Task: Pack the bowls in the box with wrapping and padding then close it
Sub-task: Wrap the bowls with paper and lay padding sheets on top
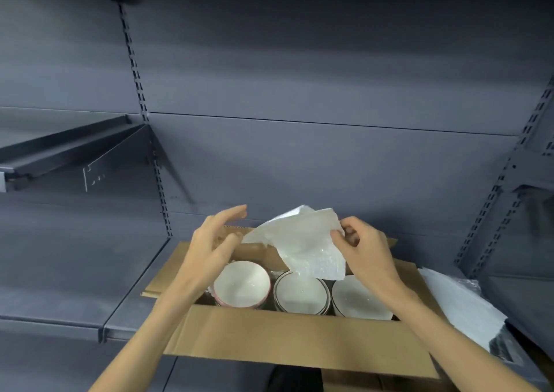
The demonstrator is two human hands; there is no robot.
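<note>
An open cardboard box (287,334) rests on a dark grey shelf, its flaps spread outward. Three white bowls stand in a row inside: a pink-rimmed left bowl (241,283), a dark-rimmed middle bowl (299,292) and a right bowl (359,301). Above the middle and right bowls hangs a white foam sheet (302,241). My right hand (365,247) pinches the sheet's right edge. My left hand (215,238) hovers at the sheet's left corner with its fingers spread, just touching or nearly touching it.
A stack of white foam sheets (461,304) lies on the shelf to the right of the box. The grey shelf surface (75,271) extends left. A bracketed upper shelf (69,148) juts out at left, and slotted uprights (494,202) rise behind.
</note>
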